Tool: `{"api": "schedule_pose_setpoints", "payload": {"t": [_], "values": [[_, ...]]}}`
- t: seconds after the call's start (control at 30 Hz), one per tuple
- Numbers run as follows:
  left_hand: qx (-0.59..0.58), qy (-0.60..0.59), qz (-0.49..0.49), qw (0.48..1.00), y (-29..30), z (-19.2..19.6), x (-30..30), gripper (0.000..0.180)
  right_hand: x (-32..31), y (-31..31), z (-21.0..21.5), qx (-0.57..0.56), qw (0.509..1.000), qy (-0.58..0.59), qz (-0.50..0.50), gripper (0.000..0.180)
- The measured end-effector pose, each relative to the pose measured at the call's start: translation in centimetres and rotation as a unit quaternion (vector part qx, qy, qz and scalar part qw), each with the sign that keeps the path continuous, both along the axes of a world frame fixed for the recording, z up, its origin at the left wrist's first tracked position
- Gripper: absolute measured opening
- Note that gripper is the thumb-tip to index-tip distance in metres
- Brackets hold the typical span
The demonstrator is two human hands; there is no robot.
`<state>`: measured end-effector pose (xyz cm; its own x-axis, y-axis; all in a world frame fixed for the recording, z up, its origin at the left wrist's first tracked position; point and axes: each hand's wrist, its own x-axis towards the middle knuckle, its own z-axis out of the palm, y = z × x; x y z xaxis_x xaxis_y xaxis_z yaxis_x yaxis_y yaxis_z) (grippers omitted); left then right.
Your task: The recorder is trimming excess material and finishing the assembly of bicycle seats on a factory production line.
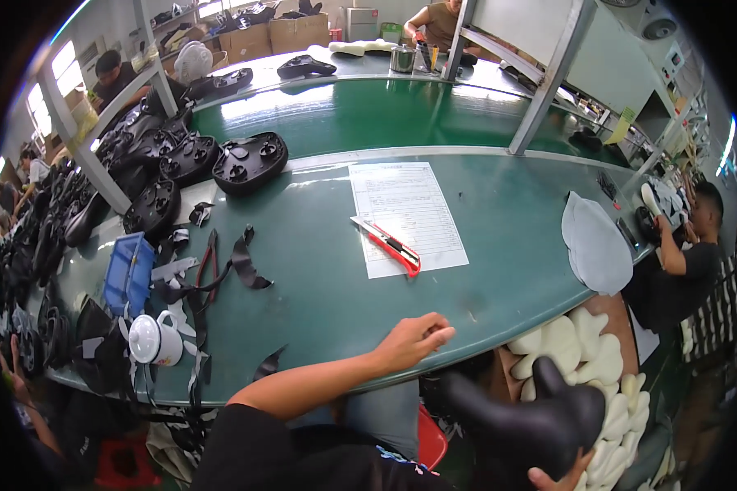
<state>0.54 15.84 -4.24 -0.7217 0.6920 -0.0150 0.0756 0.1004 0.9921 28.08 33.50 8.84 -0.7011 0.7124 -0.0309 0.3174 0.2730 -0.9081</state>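
A black bicycle saddle [524, 417], blurred by motion, is at the lower right beyond the table's near edge. Gripping it from below is my right hand [567, 478]; the saddle hides part of its fingers. My left hand [418, 340] hovers at the near edge of the green table [311, 237], fingers loosely curled in, with nothing visible in them. Farther in, a red utility knife [391, 247] rests on a printed paper sheet [413, 196], its blade end toward the upper left.
Left on the table are a blue plastic bin [128, 274], a white enamel mug [155, 339], pliers [210, 266], black scraps and several saddles [250, 164]. Grey sheets [595, 245] lie at the right. Cream foam pads [585, 348] fill a box below. A co-worker [696, 254] sits at right.
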Motion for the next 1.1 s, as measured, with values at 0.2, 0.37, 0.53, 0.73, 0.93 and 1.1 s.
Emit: {"api": "schedule_pose_setpoints", "payload": {"t": [0.2,0.37,0.53,0.73,0.93,1.1], "values": [[0.244,-0.233,0.146,0.930,-6.1,2.7,0.0,0.056,-11.7,-1.9,-1.9,0.544,0.805,0.146,0.187,0.087],[0.344,-0.353,0.195,0.848,-13.5,3.2,-6.1,0.064,-28.0,-10.2,-7.5,0.556,0.703,0.313,0.314,0.054],[0.337,-0.321,0.297,0.834,-20.9,-1.5,-9.4,0.053,-34.9,-15.2,-4.3,0.432,0.639,0.268,0.577,0.032],[0.150,-0.299,0.311,0.890,-21.3,0.5,-9.3,0.084,-47.0,-15.8,-7.6,0.476,0.614,0.276,0.566,0.019],[0.136,-0.338,0.290,0.885,-22.6,0.5,-10.1,0.081,-50.0,-14.2,-7.4,0.374,0.737,0.167,0.538,0.016],[0.162,-0.363,0.329,0.857,-22.2,0.8,-9.9,0.077,-43.6,-8.8,-11.4,0.414,0.797,0.019,0.438,0.045]]}}
